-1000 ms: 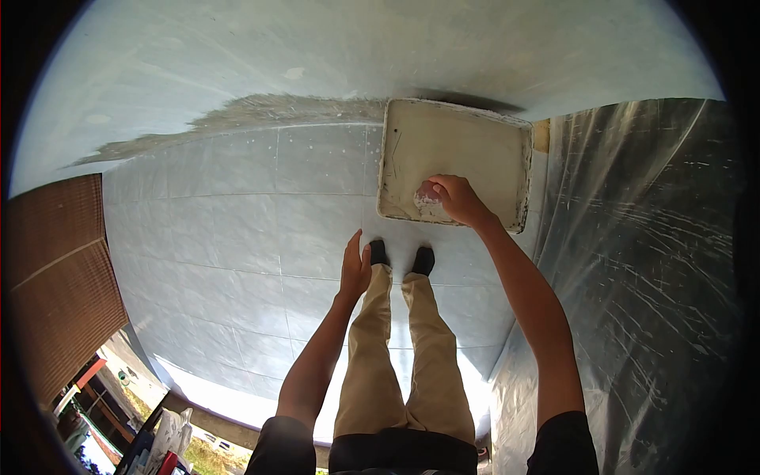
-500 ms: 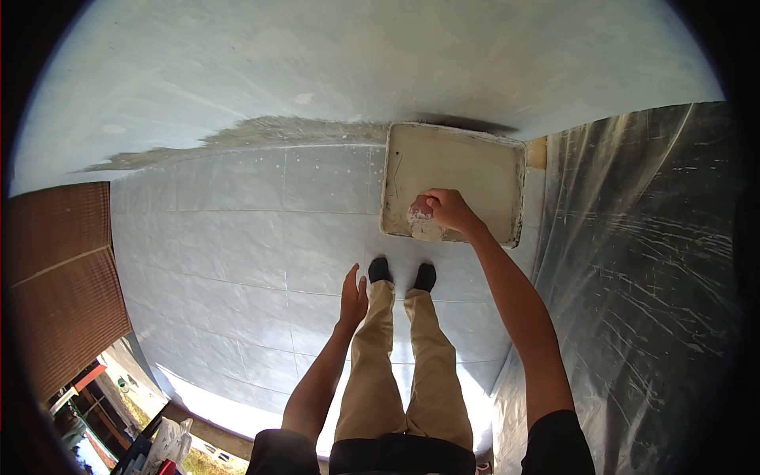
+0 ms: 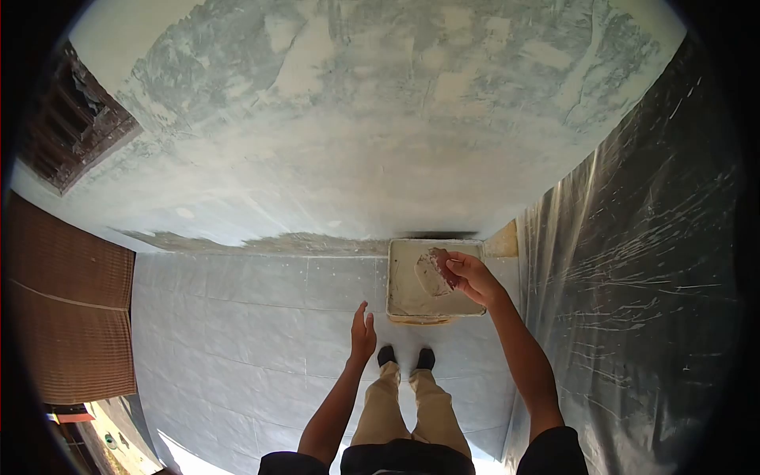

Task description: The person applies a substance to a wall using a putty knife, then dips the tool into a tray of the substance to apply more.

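My right hand point(image 3: 472, 279) grips a reddish-brown, plaster-smeared tool point(image 3: 445, 269), seen above a shallow rectangular tray point(image 3: 391, 297). Pale, creamy plaster point(image 3: 416, 291) covers the tray's inside, with a rounded mark under the tool. My left hand point(image 3: 363, 336) is held out to the left of the tray, fingers extended and holding nothing. Both of my feet stand on the floor just below the tray.
A wall point(image 3: 356, 166) with patchy plaster rises ahead. Plastic sheeting point(image 3: 602, 277) with white splatter hangs on the right. A brown ribbed panel point(image 3: 71, 305) and a dark grated opening point(image 3: 75, 119) are at the left. Grey sheeting covers the floor point(image 3: 253, 324).
The view has tilted up, showing more wall. My right hand has raised and turned the tool from the tray's near left edge to over its middle. My left hand remains open.
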Tool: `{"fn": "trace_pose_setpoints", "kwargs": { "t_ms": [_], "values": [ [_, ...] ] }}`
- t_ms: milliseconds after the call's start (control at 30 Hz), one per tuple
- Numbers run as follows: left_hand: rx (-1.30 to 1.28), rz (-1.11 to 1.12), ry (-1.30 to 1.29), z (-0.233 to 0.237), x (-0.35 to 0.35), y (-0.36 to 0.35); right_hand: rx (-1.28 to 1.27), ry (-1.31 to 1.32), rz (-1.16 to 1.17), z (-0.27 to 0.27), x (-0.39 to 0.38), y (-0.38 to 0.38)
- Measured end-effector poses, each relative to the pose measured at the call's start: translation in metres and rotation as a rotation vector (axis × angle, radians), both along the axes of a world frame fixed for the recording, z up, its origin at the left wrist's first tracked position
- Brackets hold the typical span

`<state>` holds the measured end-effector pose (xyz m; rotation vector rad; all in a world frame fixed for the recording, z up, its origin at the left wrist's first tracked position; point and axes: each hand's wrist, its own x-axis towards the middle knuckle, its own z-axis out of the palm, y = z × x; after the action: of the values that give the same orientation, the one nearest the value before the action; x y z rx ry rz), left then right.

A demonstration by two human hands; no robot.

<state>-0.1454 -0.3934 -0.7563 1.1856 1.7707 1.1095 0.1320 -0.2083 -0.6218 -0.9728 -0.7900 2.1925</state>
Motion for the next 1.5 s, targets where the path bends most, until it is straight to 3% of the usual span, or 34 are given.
{"fn": "trace_pose_setpoints", "kwargs": {
  "t_ms": [200, 500, 833, 933, 1067, 1200, 1267, 1300, 1367, 1500],
  "values": [
    [0.19, -0.042, -0.01, 0.084, -0.001, 0.063, 0.265, 0.052, -0.009, 0.167, 0.014, 0.005],
    [0.558, -0.165, 0.037, 0.253, 0.014, 0.18, 0.553, 0.006, -0.339, 0.368, 0.032, -0.009],
    [1.085, -0.257, 0.205, 0.505, 0.06, 0.272, 0.88, 0.026, -0.562, 0.513, 0.071, 0.012],
    [1.212, -0.246, 0.261, 0.579, 0.072, 0.284, 1.107, -0.04, -0.625, 0.555, 0.079, 0.028],
    [1.38, -0.202, 0.376, 0.654, 0.08, 0.305, 1.277, -0.104, -0.72, 0.606, 0.082, 0.055],
    [1.518, -0.122, 0.516, 0.705, 0.082, 0.32, 1.414, -0.166, -0.789, 0.648, 0.075, 0.086],
    [1.555, -0.088, 0.584, 0.723, 0.079, 0.326, 1.683, -0.217, -0.911, 0.663, 0.07, 0.107],
    [1.556, -0.086, 0.589, 0.73, 0.078, 0.329, 1.684, -0.212, -0.91, 0.668, 0.067, 0.113],
    [1.58, -0.064, 0.647, 0.74, 0.075, 0.336, 1.884, -0.453, -1.053, 0.677, 0.06, 0.119],
    [1.611, -0.032, 0.742, 0.747, 0.066, 0.355, 1.976, -0.56, -1.124, 0.681, 0.045, 0.127]
  ]
}}
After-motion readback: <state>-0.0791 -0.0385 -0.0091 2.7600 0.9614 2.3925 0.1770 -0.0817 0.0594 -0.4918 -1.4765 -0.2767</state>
